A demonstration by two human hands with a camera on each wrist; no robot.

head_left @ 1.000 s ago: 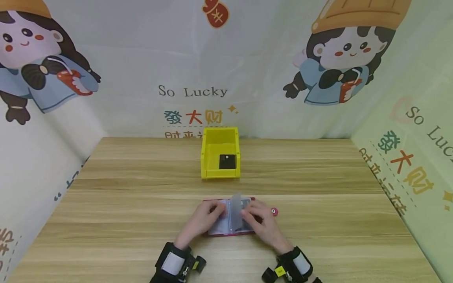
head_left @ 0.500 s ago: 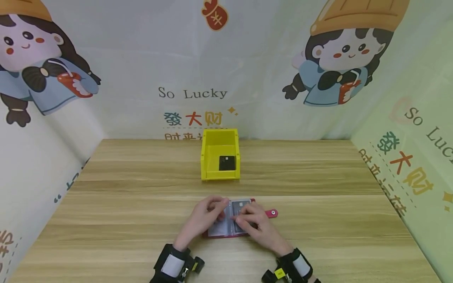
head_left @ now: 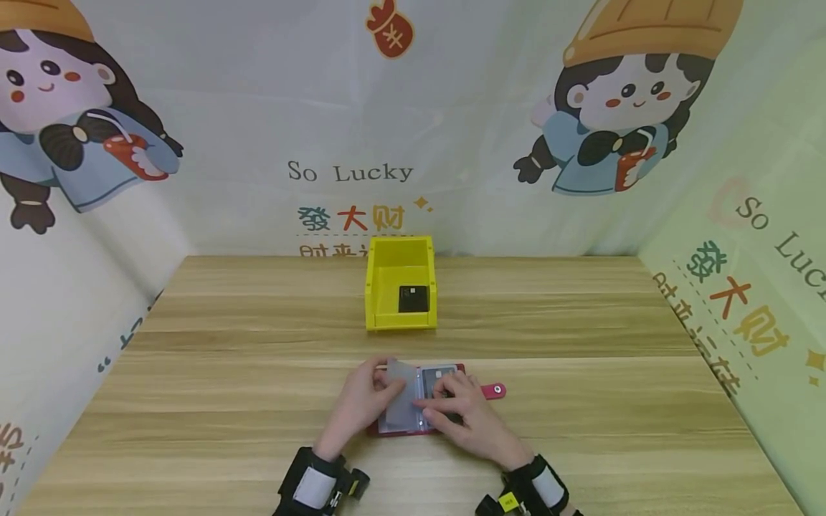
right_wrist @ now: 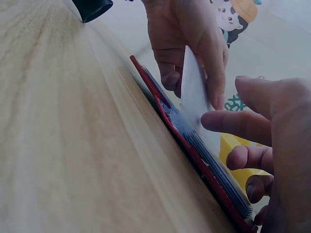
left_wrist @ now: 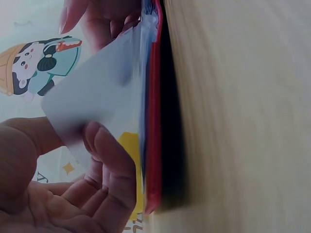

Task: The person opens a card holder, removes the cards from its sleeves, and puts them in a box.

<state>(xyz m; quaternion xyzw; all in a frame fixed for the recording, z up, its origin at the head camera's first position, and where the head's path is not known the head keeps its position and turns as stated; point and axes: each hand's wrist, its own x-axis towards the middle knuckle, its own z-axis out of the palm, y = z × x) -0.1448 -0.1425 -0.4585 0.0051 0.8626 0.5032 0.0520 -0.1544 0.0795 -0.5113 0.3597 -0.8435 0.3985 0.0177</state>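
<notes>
My left hand (head_left: pixel 361 401) pinches a thin, floppy, slippery-looking sleeve (head_left: pixel 401 394) by its edge while right hand (head_left: pixel 466 414) fingers press the card holder (head_left: pixel 445 374) flat.

Yellow bin (head_left: pixel 401 283) blocks straight ahead; sides open.

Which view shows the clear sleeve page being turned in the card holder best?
The head view: the clear page shows whole, lifted over the open red card holder, with the left hand gripping it. The left wrist view shows it close but blurred; the right wrist view shows it nearly edge-on.
</notes>
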